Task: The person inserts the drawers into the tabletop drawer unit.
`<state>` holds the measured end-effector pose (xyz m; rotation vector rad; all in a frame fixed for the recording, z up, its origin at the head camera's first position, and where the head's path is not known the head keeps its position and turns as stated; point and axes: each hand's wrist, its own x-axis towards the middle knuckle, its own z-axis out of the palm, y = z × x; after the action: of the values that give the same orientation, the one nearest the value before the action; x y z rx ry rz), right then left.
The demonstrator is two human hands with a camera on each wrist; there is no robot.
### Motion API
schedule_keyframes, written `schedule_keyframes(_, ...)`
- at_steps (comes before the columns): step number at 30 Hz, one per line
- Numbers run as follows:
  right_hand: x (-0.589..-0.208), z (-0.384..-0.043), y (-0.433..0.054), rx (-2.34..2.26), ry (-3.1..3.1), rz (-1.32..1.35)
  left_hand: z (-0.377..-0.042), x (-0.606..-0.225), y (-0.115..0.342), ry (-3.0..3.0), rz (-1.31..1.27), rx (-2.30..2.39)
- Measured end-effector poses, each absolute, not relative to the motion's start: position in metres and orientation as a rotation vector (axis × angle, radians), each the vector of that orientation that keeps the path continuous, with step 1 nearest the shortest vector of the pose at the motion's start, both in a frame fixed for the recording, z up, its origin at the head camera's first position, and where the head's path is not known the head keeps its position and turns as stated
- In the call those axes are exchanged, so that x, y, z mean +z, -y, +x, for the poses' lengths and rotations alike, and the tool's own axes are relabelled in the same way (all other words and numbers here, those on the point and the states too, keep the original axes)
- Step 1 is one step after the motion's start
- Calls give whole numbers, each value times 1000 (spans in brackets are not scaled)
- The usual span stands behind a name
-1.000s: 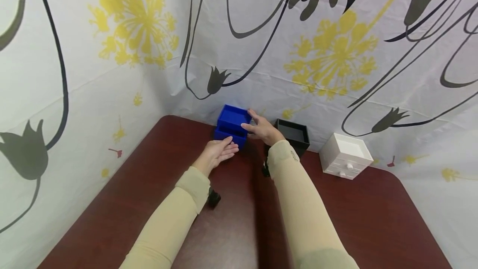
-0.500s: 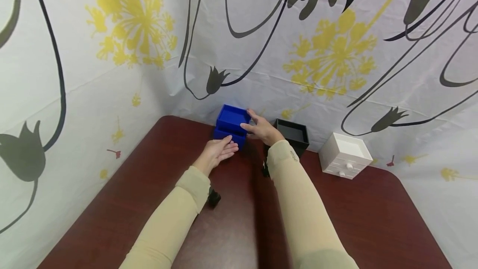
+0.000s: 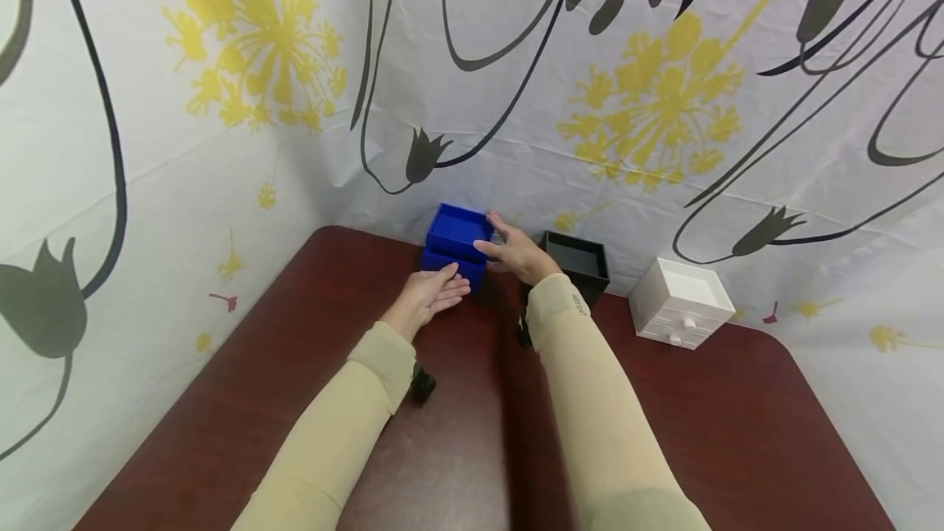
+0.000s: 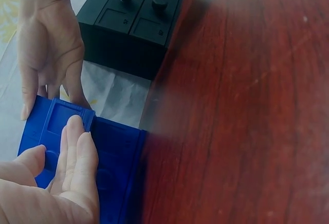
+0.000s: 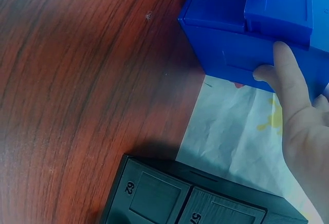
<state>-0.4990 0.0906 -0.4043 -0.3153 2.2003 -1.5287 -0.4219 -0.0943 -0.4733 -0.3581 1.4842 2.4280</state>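
Observation:
A small blue drawer box (image 3: 460, 225) stands at the table's back edge, against the patterned cloth. Its upper drawer (image 5: 280, 13) juts a little way out of the front, while the lower drawer looks flush. At that front is my left hand (image 3: 426, 297), palm turned up, with thumb and index finger on either side of the drawer knob (image 4: 50, 160) and the other fingers straight. Whether they press firmly on the knob is hard to tell. My right hand (image 3: 519, 254) rests spread fingertips against the box's right side.
Right of the blue box stands a black drawer box (image 3: 575, 256), and farther right a white one (image 3: 682, 301) with two knobs. All line the back of the dark red wooden table (image 3: 457, 449). Patterned cloth walls (image 3: 627, 105) rise behind and beside it.
The head view shifts very slightly. Both hands keep their places at the blue box, and the other boxes stay put.

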Motion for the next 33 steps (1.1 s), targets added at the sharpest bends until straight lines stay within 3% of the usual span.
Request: schedule_keyframes(33,-408,-492,-84,-1554,-2178,-319,-427,-474,91,-1602,-417,2457)
